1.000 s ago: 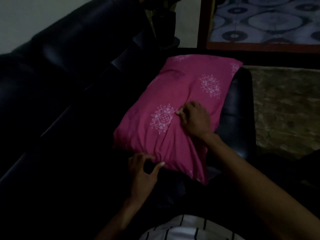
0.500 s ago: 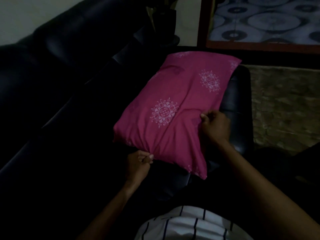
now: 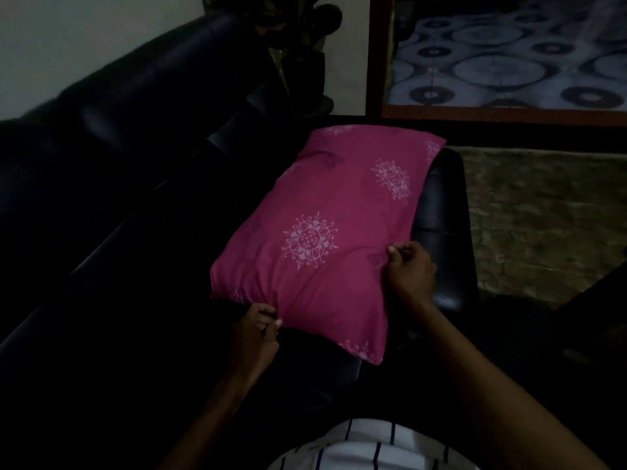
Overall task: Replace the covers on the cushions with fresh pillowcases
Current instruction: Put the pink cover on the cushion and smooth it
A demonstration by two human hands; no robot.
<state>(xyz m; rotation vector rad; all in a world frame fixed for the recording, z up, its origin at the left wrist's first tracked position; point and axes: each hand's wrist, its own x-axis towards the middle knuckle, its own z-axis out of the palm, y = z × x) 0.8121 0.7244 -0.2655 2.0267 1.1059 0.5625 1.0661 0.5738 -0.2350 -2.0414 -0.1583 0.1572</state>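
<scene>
— Dim room, black sofa [image 3: 112, 157] under everything. What's nearest?

— Left hand [image 3: 254, 337], fingers pinched on the near edge of the pink pillowcase [image 3: 325, 249], where the cloth bunches. A little farther, the right hand [image 3: 410, 269] is curled round a fold at the case's right side.

— And the cushion?

— Inside the case, I judge, lying on the seat and stretching away from both hands toward the armrest [image 3: 444, 205] and rug [image 3: 543, 218].

— Which step?

— Probably the case is on and being tugged straight. Next calls for pulling the slack toward the near end and closing the opening, though I can't see it.
</scene>
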